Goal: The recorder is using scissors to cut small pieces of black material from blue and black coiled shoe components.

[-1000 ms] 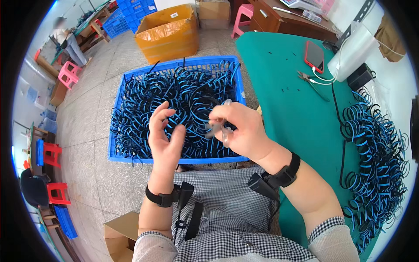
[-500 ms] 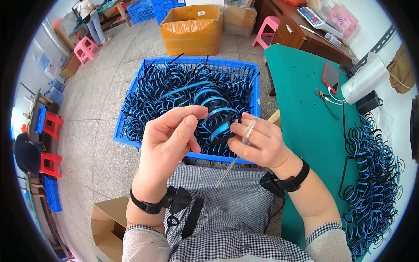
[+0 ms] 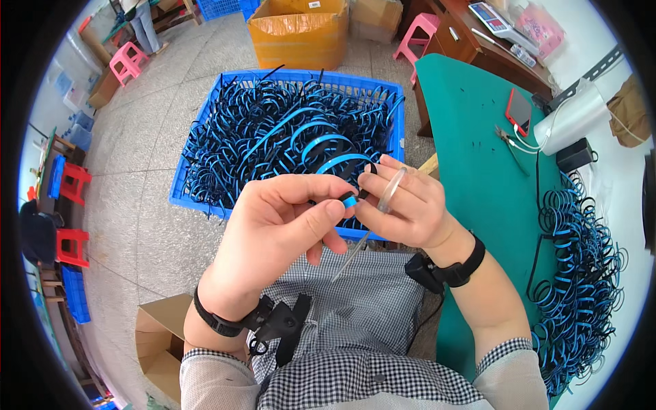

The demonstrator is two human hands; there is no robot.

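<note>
The left hand (image 3: 290, 215) pinches a blue-and-black coiled strip (image 3: 350, 202). The right hand (image 3: 410, 208) grips a thin grey rod (image 3: 352, 257), left of the green surface (image 3: 475, 198).

Beyond and below the right grip (image 3: 410, 205), a blue crate (image 3: 398, 126) holds tangled blue-and-black coils (image 3: 263, 123); to the grip's right, a green-covered bench (image 3: 471, 205) bears more coils (image 3: 581, 301), pliers (image 3: 506, 139) and a red-edged phone (image 3: 518, 113); farther beyond the grip, the floor (image 3: 150, 164) carries a large tan box (image 3: 297, 48)
</note>
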